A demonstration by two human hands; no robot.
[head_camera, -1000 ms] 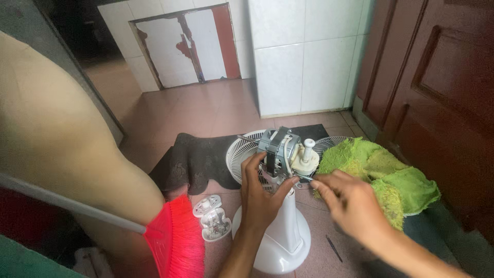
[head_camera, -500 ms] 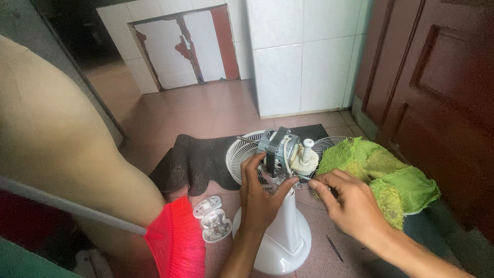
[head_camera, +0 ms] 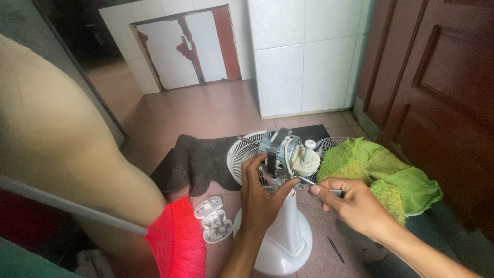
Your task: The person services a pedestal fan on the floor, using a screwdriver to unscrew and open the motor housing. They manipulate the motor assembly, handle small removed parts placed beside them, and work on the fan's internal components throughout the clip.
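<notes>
Left hand point(head_camera: 262, 193) clamped round fan motor point(head_camera: 280, 152) atop white stand point(head_camera: 285, 231); right hand point(head_camera: 355, 206) pinching thin screwdriver point(head_camera: 309, 181), tip aimed leftward at motor's underside.

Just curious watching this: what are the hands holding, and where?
The left hand grips the fan motor at its underside, atop the white stand. The right hand pinches a thin metal tool by its handle end.

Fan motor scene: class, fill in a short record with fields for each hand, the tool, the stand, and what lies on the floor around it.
left hand: left hand grips the bare fan motor from below
right hand: right hand holds a thin metal tool, its tip at the motor
stand: white fan stand carries the motor
behind: white fan grille on a dark mat
right side: green cloth
left side: red broom, white plastic cover
</notes>
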